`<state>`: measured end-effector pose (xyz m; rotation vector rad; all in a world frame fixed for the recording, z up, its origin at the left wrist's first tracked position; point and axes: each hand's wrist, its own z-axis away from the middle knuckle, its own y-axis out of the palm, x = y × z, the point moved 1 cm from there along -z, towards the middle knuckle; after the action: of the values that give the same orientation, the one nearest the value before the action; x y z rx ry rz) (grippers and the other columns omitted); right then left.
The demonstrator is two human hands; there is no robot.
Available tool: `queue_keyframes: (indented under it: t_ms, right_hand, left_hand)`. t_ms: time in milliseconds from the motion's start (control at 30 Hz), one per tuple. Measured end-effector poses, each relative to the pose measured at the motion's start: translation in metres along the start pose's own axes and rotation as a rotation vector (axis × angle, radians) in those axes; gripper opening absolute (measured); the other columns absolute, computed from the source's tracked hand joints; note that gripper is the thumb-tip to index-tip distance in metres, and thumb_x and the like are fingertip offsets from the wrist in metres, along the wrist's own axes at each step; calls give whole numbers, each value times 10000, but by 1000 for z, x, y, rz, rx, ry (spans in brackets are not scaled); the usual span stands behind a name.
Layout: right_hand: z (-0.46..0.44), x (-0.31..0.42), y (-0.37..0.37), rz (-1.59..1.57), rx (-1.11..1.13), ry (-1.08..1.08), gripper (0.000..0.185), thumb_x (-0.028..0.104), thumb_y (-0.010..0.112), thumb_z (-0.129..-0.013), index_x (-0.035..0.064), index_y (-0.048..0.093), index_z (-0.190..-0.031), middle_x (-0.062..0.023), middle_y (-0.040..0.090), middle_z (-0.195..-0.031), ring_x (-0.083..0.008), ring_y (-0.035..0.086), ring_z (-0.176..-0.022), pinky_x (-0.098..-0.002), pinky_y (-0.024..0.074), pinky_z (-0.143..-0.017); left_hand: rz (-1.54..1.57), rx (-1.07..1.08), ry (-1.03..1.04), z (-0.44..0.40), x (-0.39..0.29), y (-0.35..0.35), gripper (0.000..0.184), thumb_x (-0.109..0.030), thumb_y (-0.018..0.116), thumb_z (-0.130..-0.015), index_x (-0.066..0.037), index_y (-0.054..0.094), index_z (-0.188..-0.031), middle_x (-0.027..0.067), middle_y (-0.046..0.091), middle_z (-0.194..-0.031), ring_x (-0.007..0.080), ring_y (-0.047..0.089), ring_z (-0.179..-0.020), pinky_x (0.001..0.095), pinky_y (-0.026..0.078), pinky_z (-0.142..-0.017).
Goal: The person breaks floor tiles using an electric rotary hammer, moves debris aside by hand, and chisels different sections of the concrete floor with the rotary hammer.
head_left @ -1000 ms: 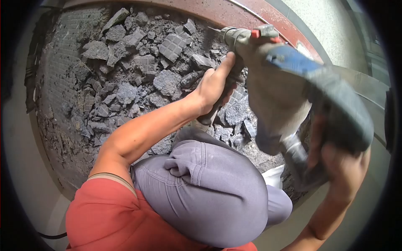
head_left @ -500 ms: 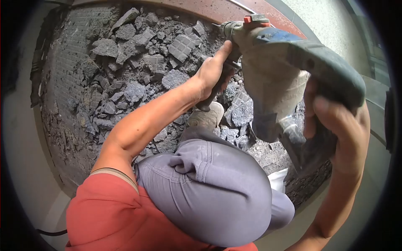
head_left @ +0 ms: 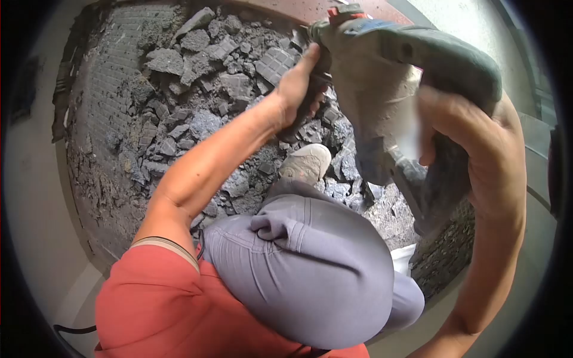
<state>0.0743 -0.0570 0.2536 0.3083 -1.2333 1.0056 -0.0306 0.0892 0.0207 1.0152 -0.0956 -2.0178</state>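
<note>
A dusty demolition hammer fills the upper right of the head view, its red-marked chuck end toward the top edge. My left hand is wrapped round its dark side handle, near the chuck. At the rear, my right hand grips the main handle, with the fingers curled inside and slightly blurred. No bit tip shows. Below the tool lies broken grey rubble, with tile-patterned chunks among the lumps.
My dusty shoe stands in the rubble, below my bent knee. Unbroken small-tile surface spreads at the left. A reddish ledge runs along the top, and a pale wall bounds the left. A black cable lies lower left.
The hammer and both hands have shifted left and a little upward in the view. More of my shoe shows now. Both grips stay on the tool.
</note>
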Motion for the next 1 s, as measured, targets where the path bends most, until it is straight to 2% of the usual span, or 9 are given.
queue_keyframes:
  t_ms: [200,267,367,567,633,667,700,833,1000]
  right_hand:
    - [20,-6,6,232,79,-158,408,130,678,-729,-69,649,-1085,-85,641,-795,-130,610,-627,-256,485,-563]
    - [13,-8,13,156,140,-28,394,122,688,-746,-60,641,-1092,-79,629,-799,-131,599,-620,-262,486,-564]
    - [-12,-5,16,32,194,94,365,134,695,-778,-53,633,-1085,-72,613,-798,-135,581,-603,-270,483,-556]
    - [-23,7,-4,49,159,-10,255,154,667,-800,-46,632,-953,-50,583,-691,-134,563,-558,-272,448,-529]
    - [2,1,-7,123,187,87,246,138,664,-767,-44,637,-930,-43,577,-660,-128,564,-550,-270,447,-528]
    - [14,-3,-7,110,84,132,277,145,669,-721,-47,647,-918,-50,592,-666,-126,571,-538,-275,455,-513]
    - [28,-12,-15,135,78,123,238,14,663,-704,-33,687,-936,-16,615,-691,-92,534,-561,-273,446,-541]
    - [65,-22,-19,286,96,-29,200,27,699,-594,1,696,-793,-97,649,-663,-226,600,-542,-311,488,-571]
    - [50,-21,-19,214,-17,96,231,43,710,-604,2,691,-830,-71,642,-677,-196,592,-543,-300,474,-556]
  left_hand:
    - [-86,37,118,16,19,-10,662,-693,347,-1001,-109,645,-907,7,562,-631,105,489,-450,244,363,-404]
    - [-153,-5,192,2,15,-18,764,-743,347,-967,-80,672,-772,22,511,-524,114,482,-419,272,367,-401]
    - [-144,64,132,-23,1,-32,770,-759,338,-959,-82,673,-806,17,499,-520,112,482,-418,273,367,-393]
    - [-38,-42,36,-7,1,-5,656,-719,350,-987,-135,619,-855,-12,529,-603,115,489,-438,265,380,-412]
    - [-2,-37,78,0,24,-3,778,-796,407,-919,-81,620,-699,10,494,-509,113,466,-408,271,358,-399]
    - [-32,21,48,15,35,-6,678,-724,357,-984,-114,624,-855,3,538,-612,122,483,-441,270,373,-418]
    - [-88,9,28,25,46,-6,715,-741,355,-976,-93,628,-850,17,541,-626,116,485,-458,264,373,-428]
    - [-191,48,15,39,55,6,754,-757,361,-966,-55,619,-864,34,533,-638,116,492,-487,260,387,-452]
    - [-151,69,99,6,39,14,768,-752,373,-965,-55,643,-786,12,521,-583,98,474,-473,263,362,-448]
